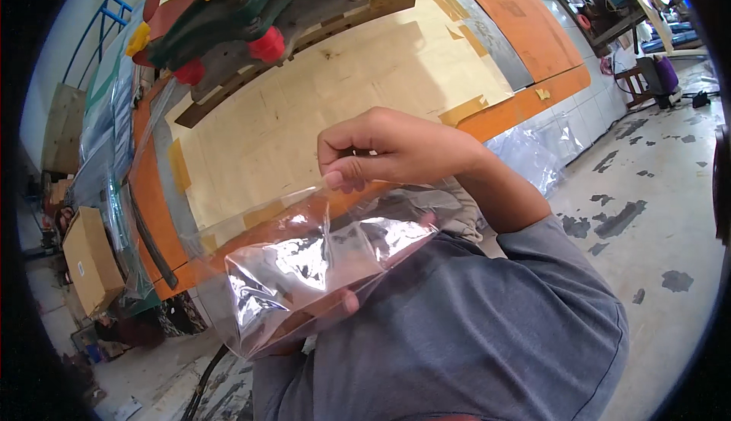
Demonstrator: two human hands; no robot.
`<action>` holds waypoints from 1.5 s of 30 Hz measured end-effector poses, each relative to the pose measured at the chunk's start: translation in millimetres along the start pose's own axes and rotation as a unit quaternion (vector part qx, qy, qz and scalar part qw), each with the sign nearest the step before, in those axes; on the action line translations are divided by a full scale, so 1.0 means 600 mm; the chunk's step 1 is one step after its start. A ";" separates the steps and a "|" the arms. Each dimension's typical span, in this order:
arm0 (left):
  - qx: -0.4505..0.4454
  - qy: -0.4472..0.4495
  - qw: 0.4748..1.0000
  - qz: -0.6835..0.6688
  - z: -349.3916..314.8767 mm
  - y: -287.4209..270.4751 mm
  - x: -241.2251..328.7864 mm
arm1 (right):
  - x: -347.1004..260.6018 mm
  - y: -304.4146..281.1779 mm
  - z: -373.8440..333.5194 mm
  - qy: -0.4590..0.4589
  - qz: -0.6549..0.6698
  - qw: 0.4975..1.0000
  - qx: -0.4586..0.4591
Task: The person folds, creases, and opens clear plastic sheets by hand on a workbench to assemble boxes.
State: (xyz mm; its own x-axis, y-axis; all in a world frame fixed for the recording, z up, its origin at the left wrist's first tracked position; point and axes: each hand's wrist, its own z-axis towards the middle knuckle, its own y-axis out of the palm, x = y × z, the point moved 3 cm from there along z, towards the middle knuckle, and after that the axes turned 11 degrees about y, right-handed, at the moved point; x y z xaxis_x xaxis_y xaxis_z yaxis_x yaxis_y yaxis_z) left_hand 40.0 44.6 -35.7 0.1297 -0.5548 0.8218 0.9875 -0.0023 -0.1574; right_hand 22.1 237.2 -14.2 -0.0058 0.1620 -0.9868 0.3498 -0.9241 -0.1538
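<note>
A clear, shiny plastic bag point(304, 261) is stretched out in front of my body, above the near edge of the worktable. My right hand point(373, 151) pinches its far upper edge between thumb and bent fingers. Under the near lower edge is my left hand point(349, 303); its thumb shows at that edge, while the rest is blurred behind the reflecting film. Both hands grip the bag, which hangs creased between them. Through the film I can see the orange table edge.
Ahead stands a green machine frame point(221, 29) with red and yellow knobs, above a long dark metal bar point(304, 40). A beige sheet point(343, 86) is taped onto the orange table point(548, 48). Clear plastic point(537, 151) lies right; a cardboard box point(93, 261) stands left.
</note>
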 end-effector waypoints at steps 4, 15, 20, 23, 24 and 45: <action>-0.021 -0.016 1.000 0.009 0.006 0.011 -0.005 | 0.004 -0.002 0.006 0.018 0.005 0.999 -0.028; 0.315 0.185 0.886 -0.284 -0.063 -0.067 0.012 | 0.038 -0.039 -0.024 0.061 0.118 0.982 0.132; 0.292 0.247 0.890 -0.248 -0.051 -0.089 0.025 | 0.052 -0.027 -0.031 0.088 0.144 0.975 0.144; 0.250 0.245 0.892 -0.286 -0.027 -0.086 0.030 | 0.053 -0.019 -0.028 0.079 0.154 0.976 0.129; 0.242 0.242 0.893 -0.292 -0.020 -0.085 0.031 | 0.053 -0.016 -0.027 0.081 0.160 0.976 0.123; 0.234 0.190 0.900 -0.314 -0.014 -0.078 0.045 | 0.054 0.007 -0.025 0.107 0.194 0.972 0.074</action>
State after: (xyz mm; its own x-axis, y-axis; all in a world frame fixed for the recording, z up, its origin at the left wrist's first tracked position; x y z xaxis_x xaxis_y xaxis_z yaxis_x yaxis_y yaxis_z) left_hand -3.5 22.6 -10.5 -0.4194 -0.8116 0.4067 0.7963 -0.1138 0.5941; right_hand 37.3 244.0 -46.2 0.2999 -0.1545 -0.9414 0.1480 -0.9673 0.2059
